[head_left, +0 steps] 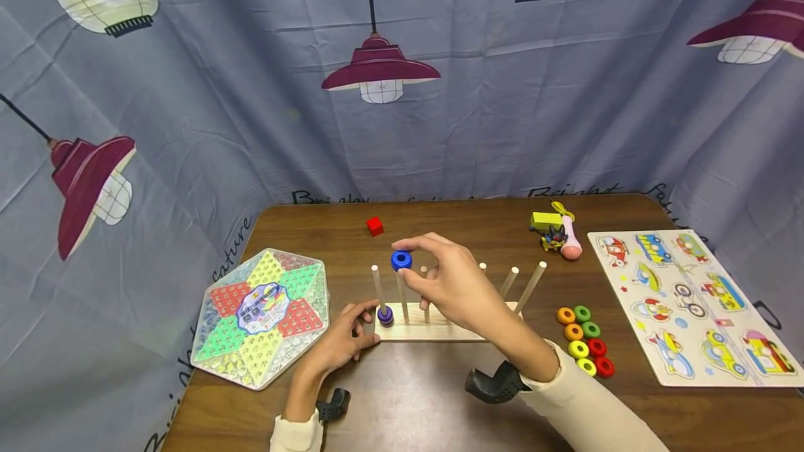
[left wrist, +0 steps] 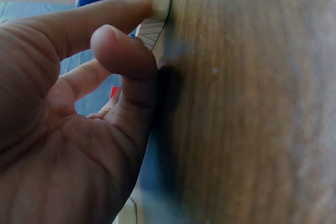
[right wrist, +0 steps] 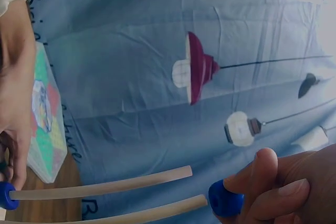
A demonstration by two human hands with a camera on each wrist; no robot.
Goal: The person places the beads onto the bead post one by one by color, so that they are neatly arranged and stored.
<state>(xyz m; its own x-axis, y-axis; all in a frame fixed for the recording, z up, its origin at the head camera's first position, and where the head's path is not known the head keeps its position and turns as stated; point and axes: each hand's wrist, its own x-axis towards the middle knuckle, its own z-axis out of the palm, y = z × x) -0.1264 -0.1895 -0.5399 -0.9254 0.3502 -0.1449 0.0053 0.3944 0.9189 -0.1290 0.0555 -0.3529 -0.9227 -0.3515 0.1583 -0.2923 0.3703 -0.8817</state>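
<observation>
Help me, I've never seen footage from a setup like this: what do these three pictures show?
There is no robot, only a person's two bare hands. The wide picture comes from a camera worn on the head, looking forward and down. The other two come from cameras on the wrists, each seeing that hand's work up close.

On the brown table stands a wooden peg rack. Two purple rings sit on its leftmost peg. The left hand touches that end; the right hand pinches a blue ring near the peg tips.

Around them lie a star-patterned game board, a red cube, orange, green, yellow and red rings, and a picture board.
</observation>
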